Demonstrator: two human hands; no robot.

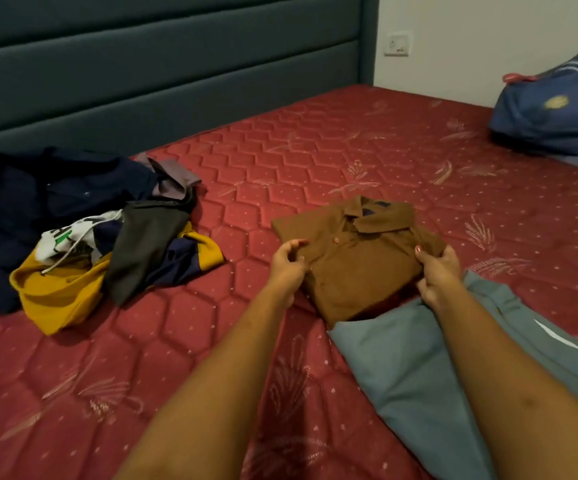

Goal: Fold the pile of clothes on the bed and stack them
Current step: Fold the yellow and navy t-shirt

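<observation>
Grey-blue cloth nearest, spread lower right under the right forearm; one thin white stripe on it, no writing. Just beyond it, brown shirt: folded, collar on the far side, near edge meeting the cloth; which lies on top, cannot tell. Dark label inside collar, too small to read. Left hand curled at shirt's left edge, thumb and fingers pinching the fabric. Right hand grips the right edge, thumb on top, fingers tucked under. All on the red quilted mattress

Pile well apart to the left, unfolded, near the headboard. White piece in it carries black and green letters, creased and half covered; unreadable. White drawstring lies over it. Fabrics counted in pile: navy, mauve, dark grey, white, yellow with navy, so at least five; garment count cannot tell

Far right: one blue bag, pale stripes, yellow emblem, blurred. One wall socket beside the headboard
</observation>
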